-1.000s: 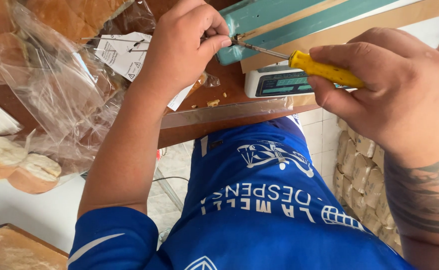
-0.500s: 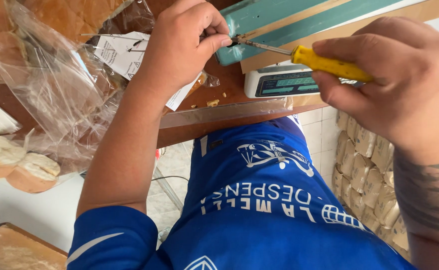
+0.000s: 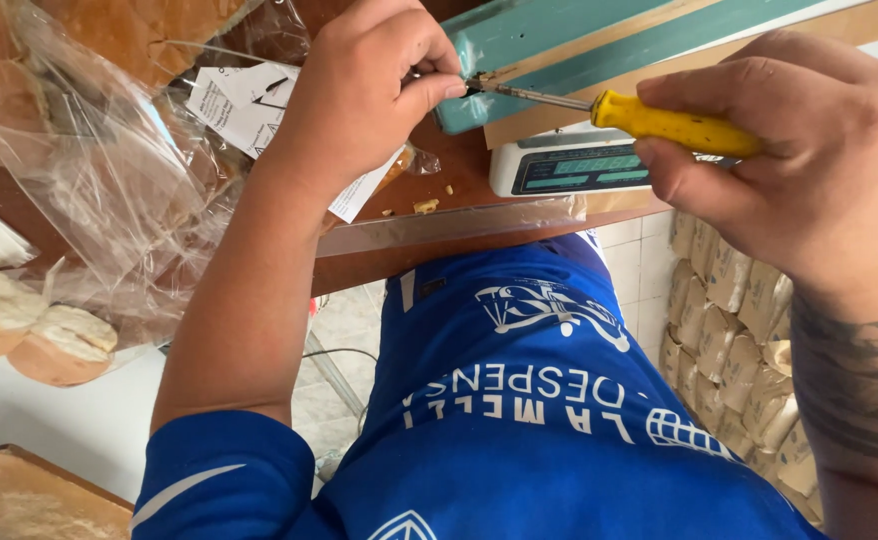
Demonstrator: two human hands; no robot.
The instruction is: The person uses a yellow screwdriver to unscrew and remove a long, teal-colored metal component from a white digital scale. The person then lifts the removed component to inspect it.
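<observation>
Right hand (image 3: 819, 170) grips screwdriver (image 3: 674, 118), shaft lying level, tip pointing left at teal piece (image 3: 519, 45); left hand (image 3: 369, 95) pinches at the tip, probably a screw, hidden by fingers

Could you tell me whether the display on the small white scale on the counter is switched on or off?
On: the scale display shows lit greenish digits on its dark panel, below the yellow-handled screwdriver.
</observation>
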